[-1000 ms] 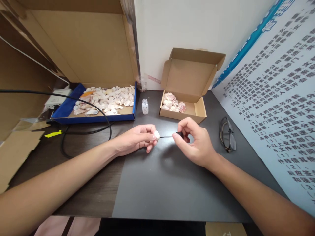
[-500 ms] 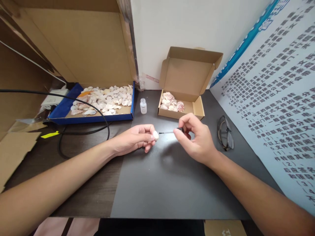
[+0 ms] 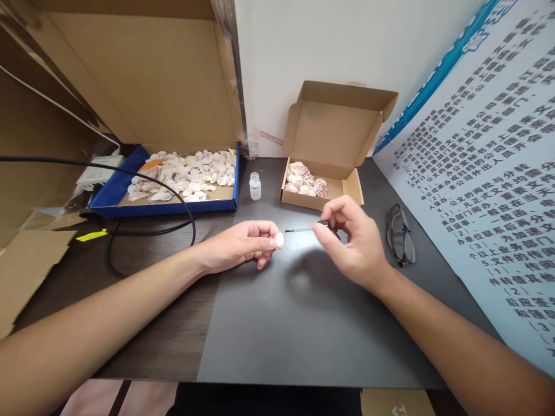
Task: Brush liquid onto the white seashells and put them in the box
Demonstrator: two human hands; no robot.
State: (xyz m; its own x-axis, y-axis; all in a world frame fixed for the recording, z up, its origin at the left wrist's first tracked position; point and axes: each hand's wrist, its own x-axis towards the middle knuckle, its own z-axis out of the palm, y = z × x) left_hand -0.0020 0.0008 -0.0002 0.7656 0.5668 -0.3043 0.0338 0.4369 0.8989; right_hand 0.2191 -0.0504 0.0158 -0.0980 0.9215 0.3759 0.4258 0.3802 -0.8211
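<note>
Between the thumb and fingers of my left hand (image 3: 245, 244) is a small whitish seashell (image 3: 280, 240). My right hand (image 3: 350, 240) pinches the black cap of a thin applicator brush (image 3: 301, 230). The dark bristle tip points left at the shell, with a small gap between them. Behind my hands, an uncapped small clear bottle (image 3: 255, 186) with a label stands upright on the dark table (image 3: 277, 335).
A blue-edged box (image 3: 165, 209) full of seashells stands at the back left, lid raised. Right of the bottle, a small cardboard box (image 3: 303, 200) holds several shells. Glasses (image 3: 400, 236) lie at the right, beside a printed sheet (image 3: 485, 190). A black cable (image 3: 191, 222) loops behind my left forearm.
The view has shifted slightly. The shell turns a little in my left fingers, and the brush in my right hand stays close to it, a little farther right.
</note>
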